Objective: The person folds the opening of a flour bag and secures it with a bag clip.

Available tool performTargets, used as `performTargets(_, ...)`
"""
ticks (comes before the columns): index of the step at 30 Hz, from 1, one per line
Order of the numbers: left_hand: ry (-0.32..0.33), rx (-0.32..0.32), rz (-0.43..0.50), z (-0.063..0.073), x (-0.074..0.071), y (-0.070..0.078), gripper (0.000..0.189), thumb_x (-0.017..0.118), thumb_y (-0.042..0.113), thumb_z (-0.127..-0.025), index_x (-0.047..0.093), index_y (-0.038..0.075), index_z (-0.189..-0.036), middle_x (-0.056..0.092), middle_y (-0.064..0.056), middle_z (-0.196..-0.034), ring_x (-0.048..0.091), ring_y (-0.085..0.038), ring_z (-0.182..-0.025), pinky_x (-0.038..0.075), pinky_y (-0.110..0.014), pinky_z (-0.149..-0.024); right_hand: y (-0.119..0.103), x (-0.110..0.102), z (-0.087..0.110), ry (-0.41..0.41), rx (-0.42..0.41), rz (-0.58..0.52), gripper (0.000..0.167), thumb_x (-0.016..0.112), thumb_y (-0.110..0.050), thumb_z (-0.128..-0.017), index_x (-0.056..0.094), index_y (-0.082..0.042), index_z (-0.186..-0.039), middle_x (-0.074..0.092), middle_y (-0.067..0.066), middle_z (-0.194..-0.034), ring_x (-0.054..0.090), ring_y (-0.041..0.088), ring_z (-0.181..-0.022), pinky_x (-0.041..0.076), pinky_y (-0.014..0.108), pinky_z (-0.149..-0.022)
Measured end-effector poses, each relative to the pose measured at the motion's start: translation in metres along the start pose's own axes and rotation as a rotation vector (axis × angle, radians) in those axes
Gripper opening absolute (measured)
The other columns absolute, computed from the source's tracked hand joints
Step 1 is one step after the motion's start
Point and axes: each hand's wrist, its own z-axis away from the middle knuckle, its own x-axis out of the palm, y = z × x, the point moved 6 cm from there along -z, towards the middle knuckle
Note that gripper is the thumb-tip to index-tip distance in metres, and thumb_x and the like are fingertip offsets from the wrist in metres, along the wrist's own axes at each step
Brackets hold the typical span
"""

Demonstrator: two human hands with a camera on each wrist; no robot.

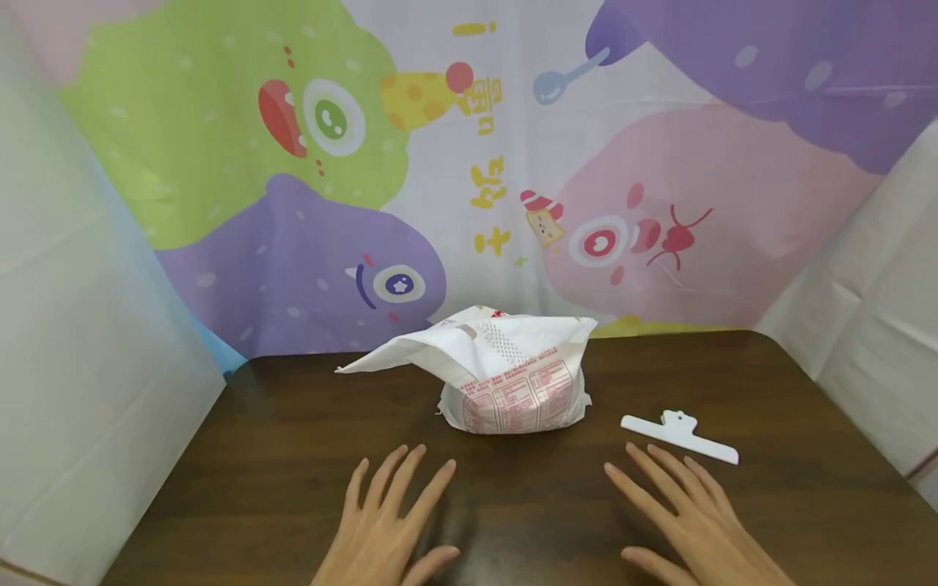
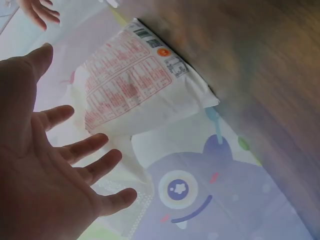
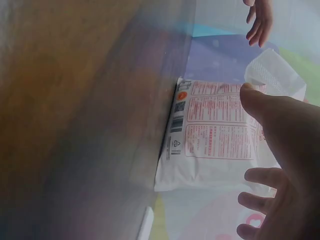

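Note:
A white plastic bag point(image 1: 516, 399) with red print stands on the dark wooden table, its top gaping and flopped over toward the left. In front of it and to the left, my left hand point(image 1: 388, 517) is held with fingers spread, touching nothing. My right hand point(image 1: 689, 517) hovers likewise at the right, apart from the bag. Just beyond its fingertips lies a white clip point(image 1: 679, 435) with a long flat bar. Both wrist views show the bag's printed side, with the left palm point(image 2: 45, 170) and the right hand point(image 3: 290, 145) holding nothing. The bag's contents are hidden.
The brown table point(image 1: 308, 415) has rounded back corners. Behind it hangs a cloth point(image 1: 513, 163) printed with cartoon monsters. Pale fabric walls point(image 1: 88, 285) close in the left and right sides.

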Motion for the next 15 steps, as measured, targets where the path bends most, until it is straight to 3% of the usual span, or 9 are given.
performTargets(1,0.005,0.006,-0.001,-0.001,-0.001,0.0,0.07,0.025,0.067,-0.1,0.046,0.021,-0.149,0.049,-0.017,-0.144,0.047,-0.038,-0.129,0.038,-0.067,-0.093,0.0,0.0,-0.001,-0.004,-0.004,0.003,0.087,0.075,-0.051,-0.08,0.037,-0.025,-0.155,0.028,0.005,-0.162,0.021,0.024,-0.148,-0.012,0.03,-0.117)
performTargets(4,0.023,0.021,-0.004,-0.003,-0.006,-0.001,0.068,0.026,0.065,-0.101,0.048,0.021,-0.148,0.05,-0.017,-0.143,0.048,-0.037,-0.128,0.038,-0.066,-0.094,0.001,-0.003,-0.006,0.0,-0.017,-0.001,0.087,0.076,-0.05,-0.08,0.039,-0.023,-0.154,0.029,0.006,-0.161,0.026,0.028,-0.145,0.007,0.048,-0.119)
performTargets(6,0.037,0.028,0.0,-0.006,-0.009,-0.001,0.066,0.027,0.063,-0.102,0.049,0.021,-0.147,0.05,-0.017,-0.142,0.049,-0.036,-0.128,0.037,-0.065,-0.095,0.002,-0.005,-0.01,0.0,-0.016,-0.005,0.086,0.075,-0.049,-0.08,0.04,-0.023,-0.154,0.028,0.006,-0.161,0.03,0.03,-0.142,0.021,0.056,-0.11)
performTargets(8,0.041,0.03,0.006,-0.008,-0.012,-0.002,0.065,0.028,0.062,-0.102,0.05,0.02,-0.146,0.05,-0.017,-0.143,0.049,-0.036,-0.128,0.035,-0.064,-0.097,0.004,-0.008,-0.013,0.003,-0.012,-0.012,0.083,0.073,-0.049,-0.082,0.04,-0.022,-0.153,0.028,0.006,-0.161,0.032,0.031,-0.14,0.028,0.057,-0.1)
performTargets(12,0.049,0.041,0.01,-0.016,-0.019,-0.003,0.063,0.028,0.06,-0.103,0.052,0.019,-0.144,0.049,-0.017,-0.143,0.049,-0.035,-0.128,0.032,-0.062,-0.1,0.005,-0.013,-0.021,0.028,-0.021,-0.013,0.073,0.06,-0.056,-0.092,0.04,-0.022,-0.153,0.032,0.006,-0.159,0.033,0.03,-0.14,0.014,0.047,-0.117)
performTargets(15,0.053,0.046,0.007,-0.022,-0.025,-0.004,0.061,0.027,0.058,-0.104,0.053,0.019,-0.143,0.049,-0.017,-0.144,0.049,-0.035,-0.128,0.034,-0.062,-0.1,0.005,-0.018,-0.029,0.058,-0.041,-0.017,0.07,0.053,-0.058,-0.096,0.041,-0.02,-0.153,0.036,0.007,-0.157,0.033,0.03,-0.142,-0.001,0.033,-0.12)
